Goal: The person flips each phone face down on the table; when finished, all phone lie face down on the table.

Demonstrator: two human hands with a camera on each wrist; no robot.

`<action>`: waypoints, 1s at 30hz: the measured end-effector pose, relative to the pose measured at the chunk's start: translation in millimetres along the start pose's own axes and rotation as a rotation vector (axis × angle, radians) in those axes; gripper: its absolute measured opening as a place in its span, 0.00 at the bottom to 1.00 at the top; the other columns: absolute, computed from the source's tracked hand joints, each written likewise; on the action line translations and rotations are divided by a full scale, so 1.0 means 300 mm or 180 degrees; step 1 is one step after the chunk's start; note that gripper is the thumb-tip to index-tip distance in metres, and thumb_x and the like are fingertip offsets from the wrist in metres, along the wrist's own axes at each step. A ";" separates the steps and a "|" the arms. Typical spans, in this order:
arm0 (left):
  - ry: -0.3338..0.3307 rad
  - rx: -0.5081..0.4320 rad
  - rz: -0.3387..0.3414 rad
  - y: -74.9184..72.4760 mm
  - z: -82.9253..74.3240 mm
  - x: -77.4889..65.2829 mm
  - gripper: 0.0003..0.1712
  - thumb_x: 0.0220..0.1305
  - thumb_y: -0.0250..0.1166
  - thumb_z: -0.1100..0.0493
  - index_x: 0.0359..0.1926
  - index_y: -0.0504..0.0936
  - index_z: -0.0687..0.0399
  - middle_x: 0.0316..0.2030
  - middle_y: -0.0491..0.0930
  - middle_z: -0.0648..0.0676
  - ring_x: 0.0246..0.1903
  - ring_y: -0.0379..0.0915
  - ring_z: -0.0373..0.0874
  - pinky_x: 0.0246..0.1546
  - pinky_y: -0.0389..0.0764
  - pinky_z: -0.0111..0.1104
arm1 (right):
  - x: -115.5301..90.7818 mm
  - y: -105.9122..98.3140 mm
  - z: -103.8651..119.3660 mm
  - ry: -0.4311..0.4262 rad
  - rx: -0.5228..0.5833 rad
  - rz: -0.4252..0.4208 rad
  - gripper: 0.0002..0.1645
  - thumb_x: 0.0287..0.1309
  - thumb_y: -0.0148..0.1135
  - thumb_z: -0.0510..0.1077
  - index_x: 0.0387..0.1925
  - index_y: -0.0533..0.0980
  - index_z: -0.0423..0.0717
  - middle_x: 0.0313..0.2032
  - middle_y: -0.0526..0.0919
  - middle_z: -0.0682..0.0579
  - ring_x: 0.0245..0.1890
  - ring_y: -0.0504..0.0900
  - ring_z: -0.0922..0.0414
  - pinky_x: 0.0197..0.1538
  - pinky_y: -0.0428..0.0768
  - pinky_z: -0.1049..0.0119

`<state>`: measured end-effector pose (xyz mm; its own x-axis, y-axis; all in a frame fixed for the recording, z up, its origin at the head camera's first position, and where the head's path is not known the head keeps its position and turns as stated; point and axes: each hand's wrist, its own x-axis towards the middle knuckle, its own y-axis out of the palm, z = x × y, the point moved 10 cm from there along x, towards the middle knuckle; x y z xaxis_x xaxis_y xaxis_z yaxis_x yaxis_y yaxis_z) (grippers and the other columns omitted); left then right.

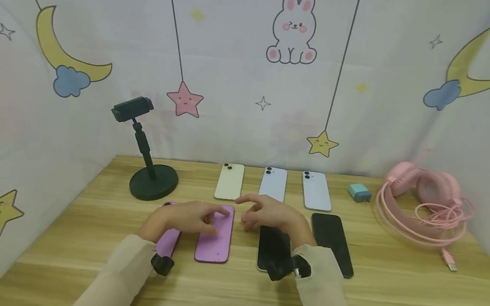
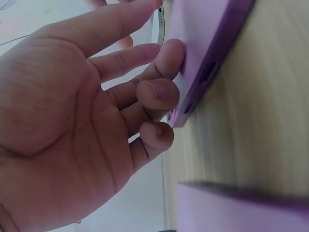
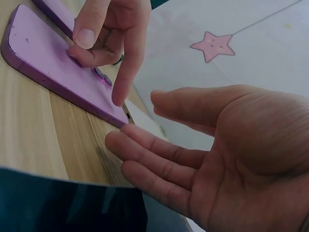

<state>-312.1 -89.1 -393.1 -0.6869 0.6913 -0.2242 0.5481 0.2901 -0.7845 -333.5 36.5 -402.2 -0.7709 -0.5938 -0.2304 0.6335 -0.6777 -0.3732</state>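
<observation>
My left hand (image 1: 192,217) is over a purple phone (image 1: 213,246) that lies back up. Its fingers are loosely bent; in the left wrist view one fingertip (image 2: 171,58) appears to meet the phone's back. Partly hidden under that forearm lies a second purple phone (image 1: 167,244). Hovering to the right is my right hand (image 1: 272,214), index finger extended and palm empty in the right wrist view. Below its wrist lies a dark phone (image 1: 272,247), partly covered by the wrist camera. Another dark phone (image 1: 333,243) rests just right of that arm.
Along the back lie a cream phone (image 1: 228,183) and two pale phones (image 1: 272,182) (image 1: 317,192). A black stand (image 1: 150,186) is at the left. Rightward are a blue charger plug (image 1: 360,192) and pink headphones (image 1: 438,191) with a coiled cable. A patterned curtain (image 1: 236,63) hangs behind.
</observation>
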 end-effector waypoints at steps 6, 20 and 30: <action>0.0026 0.0023 0.0125 0.016 -0.033 0.049 0.29 0.67 0.66 0.55 0.67 0.72 0.58 0.32 0.78 0.47 0.32 0.73 0.39 0.38 0.74 0.35 | -0.044 -0.037 -0.001 -0.0047 0.0013 -0.0018 0.29 0.69 0.57 0.39 0.69 0.67 0.41 0.46 0.83 0.40 0.42 0.85 0.49 0.51 0.81 0.54; 0.0207 -0.0029 0.0197 0.041 -0.115 0.136 0.30 0.69 0.64 0.56 0.69 0.69 0.57 0.38 0.82 0.45 0.40 0.77 0.38 0.46 0.76 0.38 | -0.136 -0.141 -0.063 0.0199 -0.0225 -0.0168 0.29 0.70 0.58 0.44 0.70 0.68 0.46 0.51 0.83 0.42 0.44 0.85 0.51 0.50 0.80 0.54; 0.0282 -0.0144 0.0178 0.049 -0.158 0.193 0.31 0.69 0.65 0.55 0.71 0.69 0.52 0.39 0.82 0.44 0.37 0.79 0.36 0.46 0.76 0.37 | -0.178 -0.195 -0.094 0.0106 -0.0180 -0.0281 0.28 0.70 0.57 0.43 0.68 0.69 0.42 0.46 0.83 0.40 0.43 0.85 0.50 0.46 0.80 0.56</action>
<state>-321.1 -13.3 -390.2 -0.6109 0.7625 -0.2133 0.6067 0.2778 -0.7448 -331.2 120.2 -393.4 -0.8259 -0.5174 -0.2239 0.5591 -0.7006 -0.4433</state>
